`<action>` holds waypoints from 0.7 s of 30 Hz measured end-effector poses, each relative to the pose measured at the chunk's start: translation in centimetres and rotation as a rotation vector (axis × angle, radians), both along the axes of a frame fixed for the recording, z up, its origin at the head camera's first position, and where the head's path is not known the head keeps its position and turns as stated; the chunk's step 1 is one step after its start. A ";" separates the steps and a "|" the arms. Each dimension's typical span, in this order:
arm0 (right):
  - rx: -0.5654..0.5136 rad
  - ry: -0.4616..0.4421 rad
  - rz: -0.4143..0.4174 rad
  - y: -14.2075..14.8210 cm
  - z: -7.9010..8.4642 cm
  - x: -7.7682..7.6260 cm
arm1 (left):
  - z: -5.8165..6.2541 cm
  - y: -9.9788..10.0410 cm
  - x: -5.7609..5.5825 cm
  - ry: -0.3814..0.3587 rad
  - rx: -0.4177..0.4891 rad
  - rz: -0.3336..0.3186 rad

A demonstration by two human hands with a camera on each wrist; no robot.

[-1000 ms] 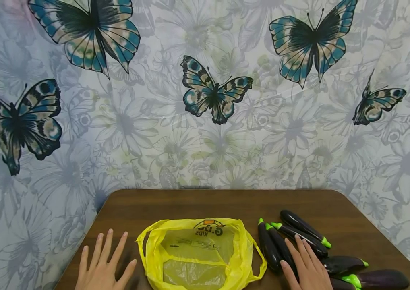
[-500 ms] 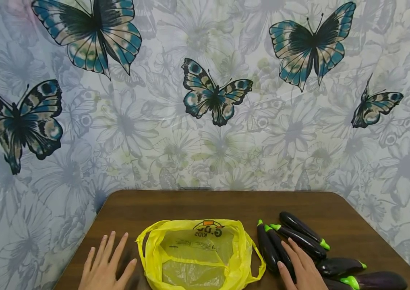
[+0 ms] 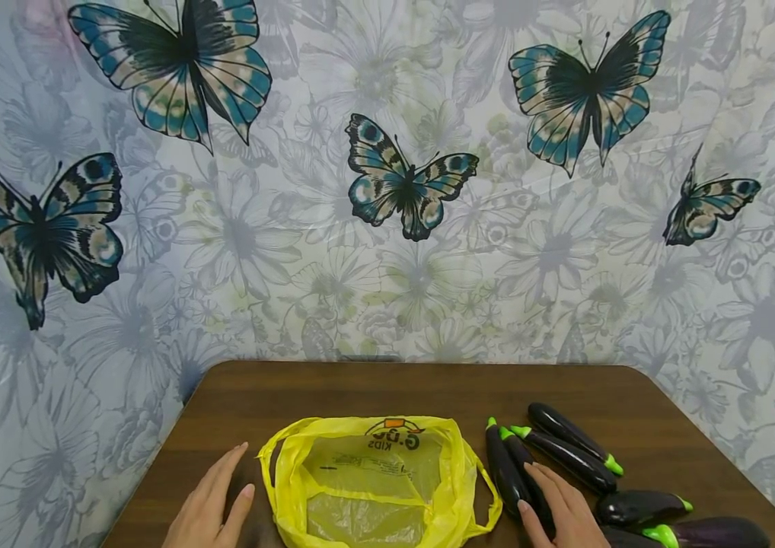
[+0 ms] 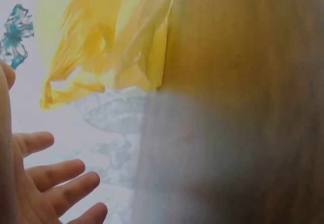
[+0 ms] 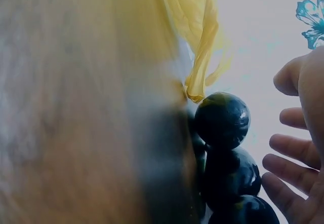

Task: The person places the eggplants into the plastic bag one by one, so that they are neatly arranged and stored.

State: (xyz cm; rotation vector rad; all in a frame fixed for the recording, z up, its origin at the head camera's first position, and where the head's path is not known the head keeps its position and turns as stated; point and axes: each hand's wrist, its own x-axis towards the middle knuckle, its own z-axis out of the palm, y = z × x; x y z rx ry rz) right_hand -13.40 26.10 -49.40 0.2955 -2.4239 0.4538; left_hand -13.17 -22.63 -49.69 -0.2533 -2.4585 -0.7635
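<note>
A yellow plastic bag [image 3: 286, 491] with two loop handles stands on the brown table, its mouth spread wide and upward. Left of it is my left hand [image 3: 205, 506], tilted, its thumb toward the bag and nothing in its grasp. The left wrist view shows those fingers spread, apart from the bag [image 4: 114, 36]. My right hand [image 3: 566, 514] hovers above a pair of dark eggplants [image 3: 507, 472] lying side by side near the bag's right handle. Its fingers are relaxed and hold nothing; in the right wrist view the fingertips come close to the eggplants [image 5: 223, 120].
More eggplants lie further right: two slanted ones [image 3: 572, 457] behind, another [image 3: 641, 506] beside my right hand, and a purplish one [image 3: 719, 531] at the front. A wall covering with butterflies [image 3: 411, 183] rises behind the table's back edge [image 3: 422, 365].
My left hand has shifted right toward the bag and turned, its fingers drawing closer together. My right hand has moved slightly left over the nearest eggplants. Bag and eggplants stay in place.
</note>
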 end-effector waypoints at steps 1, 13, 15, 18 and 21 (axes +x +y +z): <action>0.002 0.000 0.002 0.0 -0.1 0.0 | 0.0 0.1 0.1 -0.024 0.017 0.000; 0.020 0.060 -0.024 -0.1 -0.3 0.2 | -0.1 0.9 0.5 -0.131 0.124 0.025; 0.015 0.067 -0.035 -0.3 -0.4 0.3 | -0.3 1.1 0.5 -0.146 0.139 0.022; 0.004 0.083 -0.025 -0.5 -0.4 0.3 | -0.2 1.3 0.4 -0.199 0.176 0.015; -0.007 0.080 -0.009 -0.6 -0.3 0.2 | -0.1 1.2 0.3 -0.249 0.216 0.009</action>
